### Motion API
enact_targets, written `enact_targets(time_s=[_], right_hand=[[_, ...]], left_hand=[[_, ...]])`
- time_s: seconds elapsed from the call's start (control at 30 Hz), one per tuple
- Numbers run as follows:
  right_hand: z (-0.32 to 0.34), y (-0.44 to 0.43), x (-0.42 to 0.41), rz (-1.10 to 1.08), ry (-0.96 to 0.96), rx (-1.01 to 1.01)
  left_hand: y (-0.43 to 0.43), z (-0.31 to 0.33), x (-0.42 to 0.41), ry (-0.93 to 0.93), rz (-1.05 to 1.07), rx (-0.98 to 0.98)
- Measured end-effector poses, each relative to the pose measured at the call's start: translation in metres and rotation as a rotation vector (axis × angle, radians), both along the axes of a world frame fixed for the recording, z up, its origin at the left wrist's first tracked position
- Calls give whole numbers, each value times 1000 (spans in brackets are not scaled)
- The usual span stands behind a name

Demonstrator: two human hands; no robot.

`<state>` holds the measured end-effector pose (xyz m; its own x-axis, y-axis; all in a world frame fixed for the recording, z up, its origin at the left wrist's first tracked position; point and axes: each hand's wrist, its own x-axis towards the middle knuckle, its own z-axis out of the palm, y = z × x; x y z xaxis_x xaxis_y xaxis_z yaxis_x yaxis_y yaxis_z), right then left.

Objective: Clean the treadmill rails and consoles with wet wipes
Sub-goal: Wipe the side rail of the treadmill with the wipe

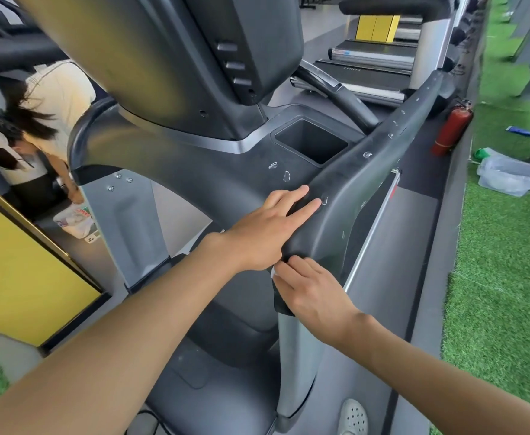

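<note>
We judge the task to be in an early or middle part. The left hand [266, 229] is released and rests flat on the rail [379, 158], with its fingers straight and pointing up along it. Just below this hand a white wipe [273, 273] shows as a small corner. The right hand [312, 291] covers the rest of the wipe and presses it against the lower, rounded end of the rail with fingers nearly straight. The thumb is hidden.

So the wiping is now at the near end of the rail. Beyond the left fingertips, drops of liquid [286, 176] lie on the rail and on the dark panel beside it, so this part looks wetted but not yet wiped dry. The console [169, 58], above and to the left of the hands, shows no wet marks that we can see, and we think it is still to do. So are the other treadmills [373, 54], far beyond the hands.

Now the counts. Far to the left of the left hand there is one other person [47, 98], bent down, and near them one packet [73, 219], probably of wipes. Then come one console, one square pocket [312, 144] beyond the left fingertips, two hands, one wipe and one rail. The drops are about ten, but the small ones are hard to count. To the right, beyond the right hand, we count one fire extinguisher [452, 128] and one plastic bag [508, 177] on the green floor.
</note>
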<state>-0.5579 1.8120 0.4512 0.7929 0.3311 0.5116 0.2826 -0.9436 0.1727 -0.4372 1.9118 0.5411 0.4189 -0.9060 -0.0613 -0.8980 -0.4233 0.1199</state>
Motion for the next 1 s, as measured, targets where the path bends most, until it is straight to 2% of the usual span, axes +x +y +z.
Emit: enact_targets(time_s=[0.13,0.23,0.33,0.47,0.57,0.7,0.8,0.9,1.0], right_hand=[[1,-10,-1,-54,-43,201],[-2,-14,-8,-19,-27,188],[-3,-20,-12,-84,-51,368],[-13,-26,-18,-105,-31,474],[-20,-41,-19,-216,-44,647],[-28,-57,-21,-153,1,635],[-34,-71,-20,-198,14,794],[-40,-79,-18,-163,42,851],[-41,-89,-13,-261,88,1028]], left_hand=[[0,-1,-1,-9,12,10],[-1,2,-4,-34,5,28],[-2,5,-4,-39,14,43],[-5,6,-7,-12,35,18],[-8,7,-14,-24,62,26],[-15,9,-24,-79,92,67],[-20,12,-27,-97,122,91],[-24,12,-31,-84,170,96],[-28,7,-39,-104,232,129]])
